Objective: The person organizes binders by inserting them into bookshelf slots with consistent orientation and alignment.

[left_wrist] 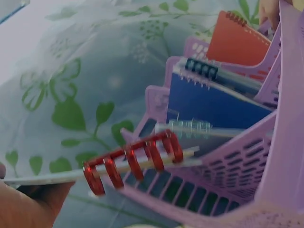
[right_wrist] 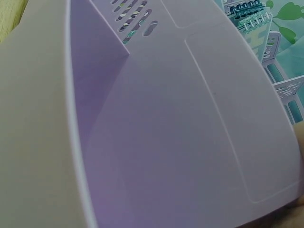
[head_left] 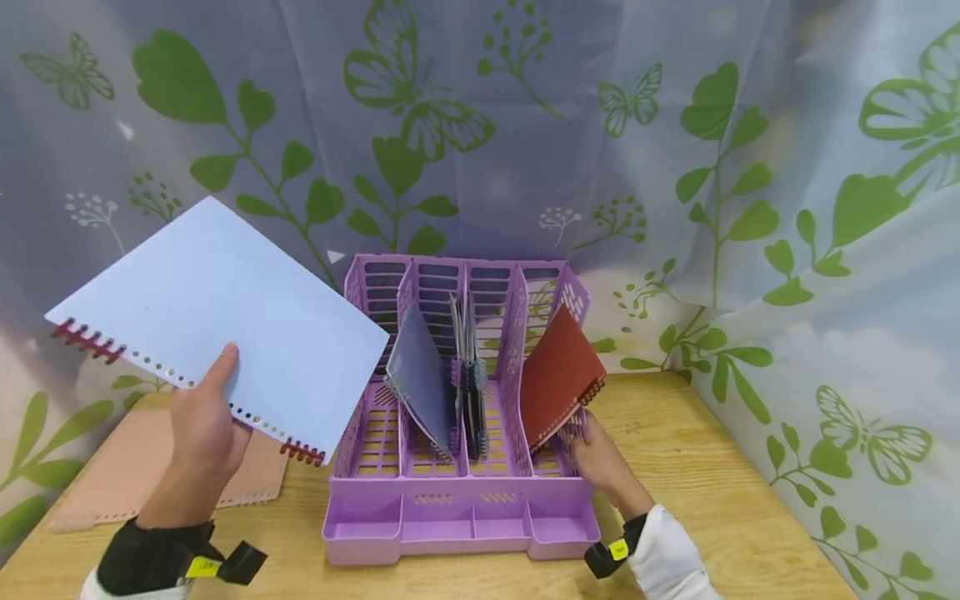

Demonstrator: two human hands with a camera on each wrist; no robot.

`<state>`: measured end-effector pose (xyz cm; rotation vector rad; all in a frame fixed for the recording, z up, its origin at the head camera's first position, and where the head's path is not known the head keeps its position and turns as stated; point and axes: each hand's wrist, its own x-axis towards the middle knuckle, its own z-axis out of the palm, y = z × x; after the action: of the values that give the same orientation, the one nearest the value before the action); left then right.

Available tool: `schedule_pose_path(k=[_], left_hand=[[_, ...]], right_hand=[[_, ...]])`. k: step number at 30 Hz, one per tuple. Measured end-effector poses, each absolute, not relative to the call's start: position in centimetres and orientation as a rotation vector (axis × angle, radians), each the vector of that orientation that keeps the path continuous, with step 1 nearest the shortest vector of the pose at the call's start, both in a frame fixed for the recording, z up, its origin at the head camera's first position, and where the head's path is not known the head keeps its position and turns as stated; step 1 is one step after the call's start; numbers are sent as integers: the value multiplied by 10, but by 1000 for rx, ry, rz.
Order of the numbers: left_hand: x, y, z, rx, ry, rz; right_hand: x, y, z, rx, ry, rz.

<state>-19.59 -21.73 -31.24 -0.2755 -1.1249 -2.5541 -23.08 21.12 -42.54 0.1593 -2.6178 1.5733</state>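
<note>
My left hand (head_left: pixel 206 429) holds up a spiral notebook (head_left: pixel 247 308) to the left of the rack, thumb on its pale blue-white face. Red binding rings (left_wrist: pixel 133 159) run along the notebook's lower edge. At the rack's right side, my right hand (head_left: pixel 603 467) grips the low side wall of the purple file rack (head_left: pixel 461 483); its fingertips are partly hidden. Inside the rack's right slot leans a red notebook (head_left: pixel 558 379), close to that hand. A blue notebook (head_left: pixel 423 375) tilts in a middle slot, beside several thin notebooks (head_left: pixel 471 383) standing upright.
A peach-coloured notebook (head_left: pixel 120 475) lies on the wooden table (head_left: pixel 660 425) under my left arm. Along the rack's front runs a row of small purple trays (head_left: pixel 438 550). A curtain (head_left: pixel 510 167) with green leaves and butterflies hangs behind the rack and on the right.
</note>
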Motion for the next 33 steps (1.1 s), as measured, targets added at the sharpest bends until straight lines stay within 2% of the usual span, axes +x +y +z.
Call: schedule_pose_path(k=[7, 13, 19, 26, 29, 33], left_hand=[[-202, -177, -298, -167, -1503, -2165], [-218, -153, -302, -109, -1872, -1864], [-240, -137, -315, -218, -2071, -1871], [-250, -133, -331, -316, -2340, -1860], [-259, -134, -335, -344, -2418, -1991], [-271, -134, -343, -564, -2376, -2298]], right_hand=[[-231, 212, -423, 139, -2628, 1559], [-231, 212, -419, 159, -2627, 1555], [-231, 210, -424, 135, -2620, 1569], [-228, 209, -428, 159, -2625, 1546], [-228, 210, -427, 154, -2636, 1528], [-230, 211, -425, 153, -2653, 1501]])
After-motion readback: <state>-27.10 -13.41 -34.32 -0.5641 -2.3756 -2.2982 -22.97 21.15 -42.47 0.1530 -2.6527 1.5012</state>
